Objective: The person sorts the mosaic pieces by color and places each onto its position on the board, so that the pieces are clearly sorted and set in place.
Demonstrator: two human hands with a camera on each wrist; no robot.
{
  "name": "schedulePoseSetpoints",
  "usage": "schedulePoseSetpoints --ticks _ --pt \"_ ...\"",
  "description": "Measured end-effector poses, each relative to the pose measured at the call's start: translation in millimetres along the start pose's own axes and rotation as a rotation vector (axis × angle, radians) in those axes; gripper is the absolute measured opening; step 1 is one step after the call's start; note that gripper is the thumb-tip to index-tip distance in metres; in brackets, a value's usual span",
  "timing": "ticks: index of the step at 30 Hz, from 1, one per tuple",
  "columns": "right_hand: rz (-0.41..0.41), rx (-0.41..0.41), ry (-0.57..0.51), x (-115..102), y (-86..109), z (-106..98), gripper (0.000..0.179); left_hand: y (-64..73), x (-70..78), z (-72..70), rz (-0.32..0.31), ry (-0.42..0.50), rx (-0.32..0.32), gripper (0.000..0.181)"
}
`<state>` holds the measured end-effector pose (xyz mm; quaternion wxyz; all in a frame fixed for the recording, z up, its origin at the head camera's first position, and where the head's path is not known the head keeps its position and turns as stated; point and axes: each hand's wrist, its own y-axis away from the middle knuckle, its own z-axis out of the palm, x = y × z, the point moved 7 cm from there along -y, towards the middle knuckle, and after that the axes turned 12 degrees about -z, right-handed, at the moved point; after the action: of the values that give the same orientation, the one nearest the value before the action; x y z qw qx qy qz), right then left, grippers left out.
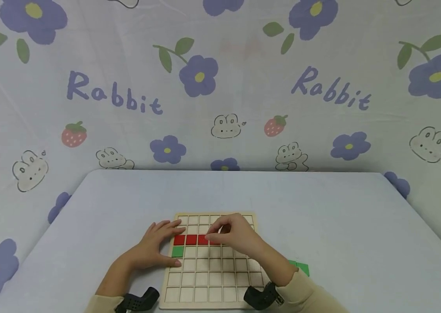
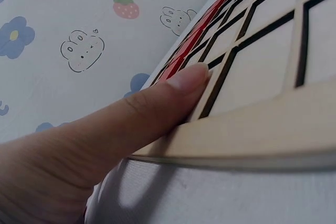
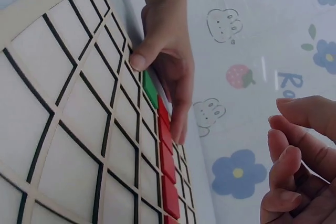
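A wooden grid board [image 1: 208, 294] lies on the white table. Red square tiles [image 1: 191, 240] run along one row from its left edge, partly hidden by my right hand. One green tile [image 1: 177, 251] sits in the leftmost cell of the row just nearer me. My left hand [image 1: 151, 245] rests spread at the board's left edge, its thumb [image 2: 184, 82] on the wooden rim. Above the red row is my right hand [image 1: 236, 234]. In the right wrist view its fingers [image 3: 302, 156] are loosely bent, with nothing between thumb and forefinger.
More green tiles [image 1: 302, 268] lie right of the board, partly behind my right forearm. A black wrist camera sits on each wrist. The white table [image 1: 126, 195] reaches back to a printed curtain [image 1: 243, 87] with flowers and rabbits.
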<state>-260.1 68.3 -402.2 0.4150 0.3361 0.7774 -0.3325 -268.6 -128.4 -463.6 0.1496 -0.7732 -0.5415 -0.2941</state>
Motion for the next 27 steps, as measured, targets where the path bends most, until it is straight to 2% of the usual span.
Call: schedulePoseSetpoints --ticks 7,15,27 --pt "0.063 -0.023 -0.135 -5 14.4 -8 0.020 -2.5 -2.8 -0.4 0.001 -0.014 0.017 0.085" --pt "0.145 -0.068 -0.294 -2 38.4 -14 0.029 -1.0 -2.9 1.7 0.006 0.003 0.002 0.085" --pt "0.183 -0.076 -0.326 11 72.9 -35 0.037 -0.6 -3.3 1.3 -0.003 -0.022 0.005 0.087"
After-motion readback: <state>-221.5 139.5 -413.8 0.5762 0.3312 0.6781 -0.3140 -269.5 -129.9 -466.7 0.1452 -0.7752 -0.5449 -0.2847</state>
